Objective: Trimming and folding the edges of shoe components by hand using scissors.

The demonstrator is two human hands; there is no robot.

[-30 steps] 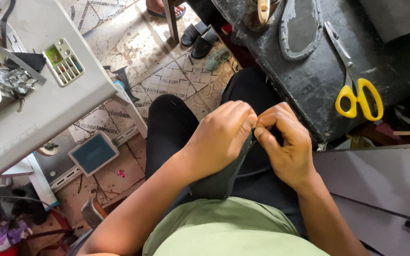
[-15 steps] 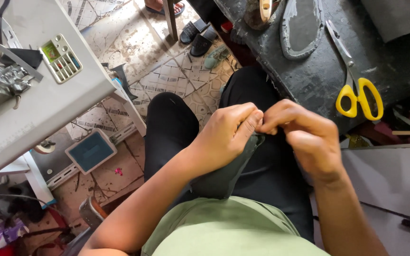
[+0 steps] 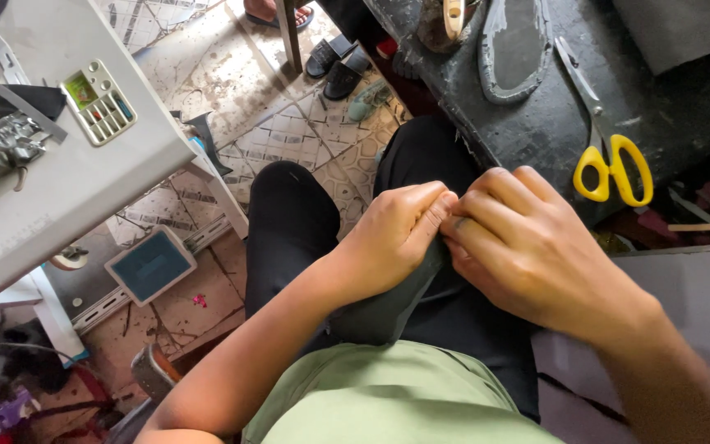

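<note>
Since a second ago your right hand has slid in against your left hand | both pinch the dark strip shut at its top, over your lap | strip runs down toward you | beyond the grip: scissors, insole.

2 hands, 1 pr scissors, 2 sandals, 1 insole.

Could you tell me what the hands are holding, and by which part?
Both the left hand and right hand pinch the upper edge of a dark grey-green flexible strip between their fingertips.
</note>
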